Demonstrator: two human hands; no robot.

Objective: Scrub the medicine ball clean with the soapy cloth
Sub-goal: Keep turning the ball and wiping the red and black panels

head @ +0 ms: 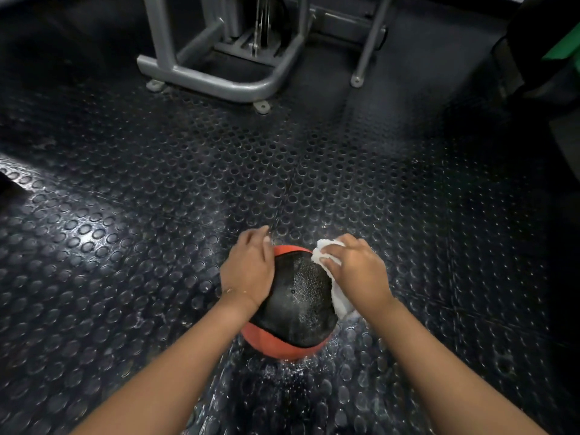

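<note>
Wet studded floor (157, 215) | medicine ball (298, 296) on it | left hand (248, 271) flat on ball, fingers loose | right hand (354, 271) fingers curled round cloth (340, 298), against ball

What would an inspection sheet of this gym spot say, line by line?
Surface: studded black rubber floor, wet around the ball.
Job's things: red-and-black ball on the floor, wet; white cloth against its right side.
Clutter: nothing seen.
Hands: left hand rests on the ball; right hand grips the cloth.
Cables: thin lines inside the machine, cannot tell.
Surroundings: grey machine beyond; green thing far right.
</note>
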